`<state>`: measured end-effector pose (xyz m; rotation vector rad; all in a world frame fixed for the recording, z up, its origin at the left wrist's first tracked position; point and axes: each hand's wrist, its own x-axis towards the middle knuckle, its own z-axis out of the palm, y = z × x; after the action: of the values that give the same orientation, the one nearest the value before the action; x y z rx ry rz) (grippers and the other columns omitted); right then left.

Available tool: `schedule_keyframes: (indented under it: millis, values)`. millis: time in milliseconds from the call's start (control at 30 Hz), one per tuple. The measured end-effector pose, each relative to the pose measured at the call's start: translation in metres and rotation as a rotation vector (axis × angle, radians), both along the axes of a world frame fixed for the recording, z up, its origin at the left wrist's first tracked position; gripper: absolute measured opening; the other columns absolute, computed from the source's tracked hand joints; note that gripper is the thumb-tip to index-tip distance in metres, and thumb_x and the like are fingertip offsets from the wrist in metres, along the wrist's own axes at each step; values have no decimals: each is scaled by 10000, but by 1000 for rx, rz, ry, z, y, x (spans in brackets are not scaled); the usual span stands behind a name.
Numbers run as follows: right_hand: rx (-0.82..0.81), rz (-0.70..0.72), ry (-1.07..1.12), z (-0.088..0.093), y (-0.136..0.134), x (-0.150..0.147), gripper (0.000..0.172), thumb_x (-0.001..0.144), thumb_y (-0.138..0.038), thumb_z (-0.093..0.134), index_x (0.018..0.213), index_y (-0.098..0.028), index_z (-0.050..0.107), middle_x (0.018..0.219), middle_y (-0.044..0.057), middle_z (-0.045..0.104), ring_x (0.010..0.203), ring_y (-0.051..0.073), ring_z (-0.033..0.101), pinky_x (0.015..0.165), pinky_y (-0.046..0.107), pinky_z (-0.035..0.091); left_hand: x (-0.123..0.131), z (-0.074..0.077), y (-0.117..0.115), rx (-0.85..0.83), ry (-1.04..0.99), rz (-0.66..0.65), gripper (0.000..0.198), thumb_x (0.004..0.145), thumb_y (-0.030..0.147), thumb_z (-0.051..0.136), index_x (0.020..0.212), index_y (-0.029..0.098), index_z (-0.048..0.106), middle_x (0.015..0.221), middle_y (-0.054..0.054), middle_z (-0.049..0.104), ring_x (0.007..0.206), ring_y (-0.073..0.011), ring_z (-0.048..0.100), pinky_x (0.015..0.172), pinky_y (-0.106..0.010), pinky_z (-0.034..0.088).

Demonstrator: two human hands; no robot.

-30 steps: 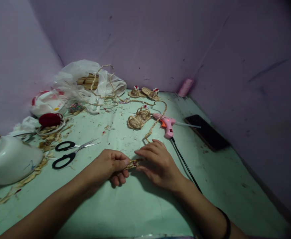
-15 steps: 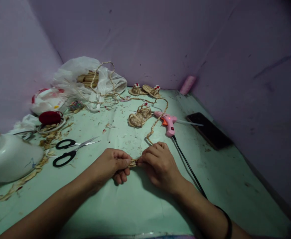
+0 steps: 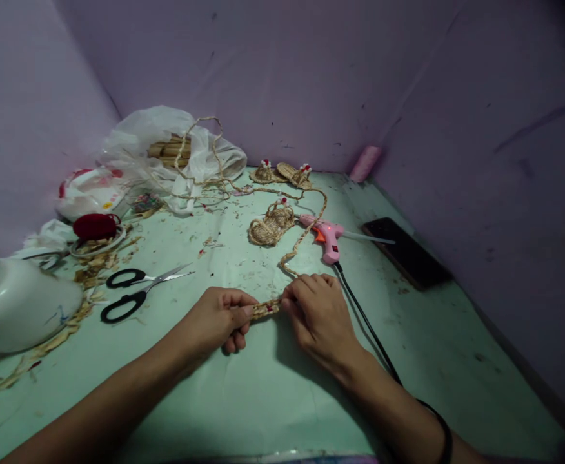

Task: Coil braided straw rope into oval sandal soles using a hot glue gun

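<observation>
Right hand (image 3: 320,314) has shifted rightward; it and the left hand (image 3: 222,317) pinch the braid (image 3: 266,309) between them.

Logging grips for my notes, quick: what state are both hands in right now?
Left hand: closed, pinching one end of the braided piece.
Right hand: closed, at the piece's other end.

Straw-tan plait with dark red flecks patterns the near strip (image 3: 266,310); the braided cord (image 3: 322,211) repeats the tan. The far slippers (image 3: 263,174) are woven tan, topped with red and white beads. The glue gun (image 3: 331,241) is pink with an orange trigger, the scissors (image 3: 122,308) black-handled and silver-bladed. Mint green covers the counter (image 3: 234,399), lilac the walls (image 3: 282,77). At left: deep red yarn (image 3: 93,227), a milky-white bag (image 3: 142,132).
</observation>
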<state>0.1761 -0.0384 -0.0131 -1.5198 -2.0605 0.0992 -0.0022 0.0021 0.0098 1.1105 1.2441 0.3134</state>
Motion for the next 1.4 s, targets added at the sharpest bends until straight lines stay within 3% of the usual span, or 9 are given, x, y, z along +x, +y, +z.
schedule_keyframes:
  millis: [233, 400, 533, 633, 733, 867, 1033, 1167, 1400]
  values:
    - [114, -223, 154, 0, 3, 27, 210, 887, -242, 361, 691, -223, 433, 627, 2, 483, 613, 178, 443, 664, 346, 307, -6, -3, 5, -13, 20, -29, 218, 694, 252, 600, 849, 99, 614, 501, 34, 550, 404, -84, 501, 392, -196, 342]
    - [167, -217, 224, -2, 3, 25, 356, 905, -275, 365, 556, -229, 312, 497, -47, 335, 483, 127, 343, 687, 332, 374, -6, 0, 4, 25, 65, -26, 474, 695, 275, 602, 1122, 75, 556, 545, 25, 570, 448, -104, 512, 430, -217, 358]
    - [178, -202, 282, -2, 3, 22, 456, 904, -303, 430, 492, -216, 255, 441, -72, 263, 416, 90, 277, 699, 329, 427, -9, 3, 1, 244, 190, -130, 299, 728, 312, 574, 924, 105, 664, 604, -8, 599, 556, -130, 540, 523, -245, 379]
    - [171, -202, 316, -1, 3, 21, 410, 861, -303, 536, 498, -213, 367, 450, -63, 369, 437, 98, 369, 635, 313, 444, -12, 3, -1, 508, 307, -217, 230, 758, 340, 564, 815, 171, 711, 736, -44, 679, 713, -181, 585, 668, -291, 409]
    - [124, -124, 384, -1, 1, 18, 31, 823, -222, 574, 810, -196, 586, 683, 1, 599, 562, 129, 522, 593, 289, 467, -15, 1, -3, 642, 325, -214, 199, 766, 283, 569, 875, 189, 707, 883, -68, 689, 829, -211, 598, 776, -332, 421]
    - [2, 84, 418, 1, -3, 11, 323, 797, -225, 618, 1110, -188, 550, 948, 67, 654, 735, 169, 586, 660, 313, 496, -15, -1, -7, 787, 209, -331, 193, 821, 173, 489, 873, 184, 675, 884, -58, 629, 835, -175, 580, 777, -312, 437]
    - [-142, 223, 104, 1, -4, 3, 151, 735, -188, 680, 875, -208, 626, 805, 33, 674, 783, 210, 546, 648, 327, 446, -13, -2, -13, 857, 88, -490, 184, 816, 86, 434, 868, 175, 587, 903, -48, 581, 846, -155, 557, 766, -299, 451]
    - [-8, 173, 88, -3, -3, 1, 123, 761, -65, 546, 762, -175, 599, 724, 47, 634, 720, 193, 512, 608, 310, 413, -16, -4, -11, 953, 277, -463, 271, 764, 89, 507, 1016, 181, 545, 982, -65, 581, 920, -200, 534, 814, -360, 438]
    - [-246, 190, 165, -2, -15, 5, 169, 742, -140, 656, 891, -167, 582, 836, 59, 621, 777, 209, 533, 671, 346, 438, -23, -18, -15, 1263, 378, -531, 202, 807, 77, 430, 713, 157, 590, 762, -57, 558, 722, -191, 475, 665, -364, 390]
